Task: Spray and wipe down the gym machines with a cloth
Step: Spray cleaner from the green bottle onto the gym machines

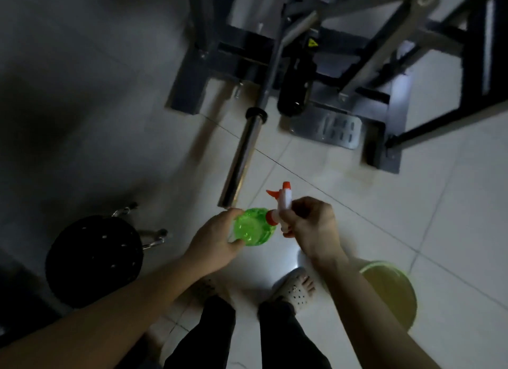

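The left hand (217,239) cups a translucent green ribbed spray bottle (253,227); the right hand (312,225) grips its white-and-orange plastic trigger head (283,206) above glossy floor tiles (412,190).

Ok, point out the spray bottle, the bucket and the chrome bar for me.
spray bottle (251,228): head view, on its green body.
bucket (384,265): head view, on its green rim.
chrome bar (240,159): head view, midway along the shiny sleeve.
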{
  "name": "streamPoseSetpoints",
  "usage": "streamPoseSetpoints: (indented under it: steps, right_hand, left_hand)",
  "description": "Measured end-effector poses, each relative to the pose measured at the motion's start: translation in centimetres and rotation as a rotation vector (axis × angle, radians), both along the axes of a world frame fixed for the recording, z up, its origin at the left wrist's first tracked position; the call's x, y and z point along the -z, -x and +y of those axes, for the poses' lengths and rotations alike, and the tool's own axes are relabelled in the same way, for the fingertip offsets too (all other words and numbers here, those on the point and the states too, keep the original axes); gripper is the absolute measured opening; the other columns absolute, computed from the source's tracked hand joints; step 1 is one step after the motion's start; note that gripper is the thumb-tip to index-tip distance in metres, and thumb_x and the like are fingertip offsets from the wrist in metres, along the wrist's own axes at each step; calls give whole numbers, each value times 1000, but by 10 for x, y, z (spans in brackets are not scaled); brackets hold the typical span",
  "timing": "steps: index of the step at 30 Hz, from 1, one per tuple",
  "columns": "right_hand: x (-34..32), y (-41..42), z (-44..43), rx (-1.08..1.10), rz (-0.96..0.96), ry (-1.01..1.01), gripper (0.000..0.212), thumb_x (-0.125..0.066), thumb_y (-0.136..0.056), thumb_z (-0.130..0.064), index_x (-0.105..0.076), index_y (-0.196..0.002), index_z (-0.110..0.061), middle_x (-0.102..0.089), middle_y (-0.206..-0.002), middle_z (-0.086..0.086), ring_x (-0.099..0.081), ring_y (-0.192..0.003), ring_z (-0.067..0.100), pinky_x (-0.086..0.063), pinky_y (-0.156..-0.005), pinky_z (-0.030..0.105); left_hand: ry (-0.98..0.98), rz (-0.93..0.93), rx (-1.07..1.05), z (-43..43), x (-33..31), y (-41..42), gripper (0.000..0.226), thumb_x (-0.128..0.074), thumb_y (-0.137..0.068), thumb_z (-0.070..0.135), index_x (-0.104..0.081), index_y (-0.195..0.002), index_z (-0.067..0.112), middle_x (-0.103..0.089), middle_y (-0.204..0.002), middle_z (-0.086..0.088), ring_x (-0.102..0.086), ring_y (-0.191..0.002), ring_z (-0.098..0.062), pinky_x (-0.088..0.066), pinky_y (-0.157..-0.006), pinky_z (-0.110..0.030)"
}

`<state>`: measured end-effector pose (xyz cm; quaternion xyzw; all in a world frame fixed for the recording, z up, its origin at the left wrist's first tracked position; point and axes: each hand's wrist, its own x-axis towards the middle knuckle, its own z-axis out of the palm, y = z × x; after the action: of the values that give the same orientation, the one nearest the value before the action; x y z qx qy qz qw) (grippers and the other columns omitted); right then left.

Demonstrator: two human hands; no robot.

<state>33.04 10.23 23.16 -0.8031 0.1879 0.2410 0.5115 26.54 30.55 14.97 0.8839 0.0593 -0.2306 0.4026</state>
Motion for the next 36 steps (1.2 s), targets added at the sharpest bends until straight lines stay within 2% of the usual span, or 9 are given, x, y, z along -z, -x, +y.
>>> streamPoseSetpoints:
  steps: [4,8,14,19,23,26,29,33,36]
  right_hand:
    - [39,46,-54,94,-23,121,22,-82,-76,-37,-72,-82,-19,-73,-71,1,-70,-67,21,-60,-69,43]
    - [78,80,-99,111,-109,284,17,-79,-87,-34,-71,-85,-20,-69,-73,-8,-65,-69,9,-54,-68,32]
    - [147,125,-160,171,-186,284,18,-74,-89,-30,-68,-80,-16,-63,-74,-2,-60,-66,20,-52,-63,43]
    - [208,156,-193,257,-161,294,13,-77,-86,-20,-66,-84,-15,-51,-88,-2,-56,-66,19,-48,-64,33]
    - [256,175,-198,460,-2,96,20,-78,-80,-23,-60,-80,-29,-56,-92,-2,-65,-70,25,-58,-65,45]
    - [286,186,-201,624,100,-39,18,-79,-84,-10,-63,-91,-4,-62,-91,16,-64,-64,23,-60,-55,37]
    - [308,196,-196,767,110,-125,21,-77,-84,0,-60,-94,8,-60,-81,13,-62,-63,23,-60,-55,38]
    - [336,213,-182,918,174,-265,13,-70,-91,-2,-64,-101,5,-60,-84,11,-62,-64,21,-61,-68,48]
    - [351,225,-172,1000,212,-390,18,-65,-94,-7,-72,-111,-9,-62,-87,8,-63,-67,19,-59,-71,43]
  left_hand:
    - [286,329,-255,-65,5,-16,44,-75,-71,29,-59,-111,38,-69,-112,2,-65,-96,-16,-52,-83,-34]
    - [485,495,-471,-133,13,-27,18,-69,-88,12,-70,-104,22,-75,-100,-3,-69,-90,-17,-48,-72,-28]
    - [413,704,-326,-226,48,-27,12,-65,-96,22,-73,-103,18,-78,-102,-6,-72,-97,-19,-49,-78,-29]
    - [366,837,-326,-278,102,-10,19,-60,-99,19,-68,-115,12,-74,-108,-9,-71,-96,-20,-52,-87,-29]
    - [343,903,-250,-296,147,6,18,-58,-100,24,-67,-113,15,-72,-109,-7,-70,-100,-21,-51,-96,-35]
    - [294,923,-123,-303,176,3,20,-55,-100,35,-69,-105,21,-70,-113,-8,-68,-97,-21,-51,-97,-38]
    - [262,977,6,-304,208,-1,32,-52,-101,45,-68,-114,20,-69,-121,-10,-68,-104,-23,-53,-89,-36]
    - [175,1030,194,-303,236,2,37,-50,-101,50,-68,-118,22,-72,-115,-5,-69,-102,-21,-52,-89,-38]
    - [77,1011,331,-306,250,11,35,-49,-101,51,-69,-114,26,-72,-110,-1,-67,-96,-15,-49,-88,-37]
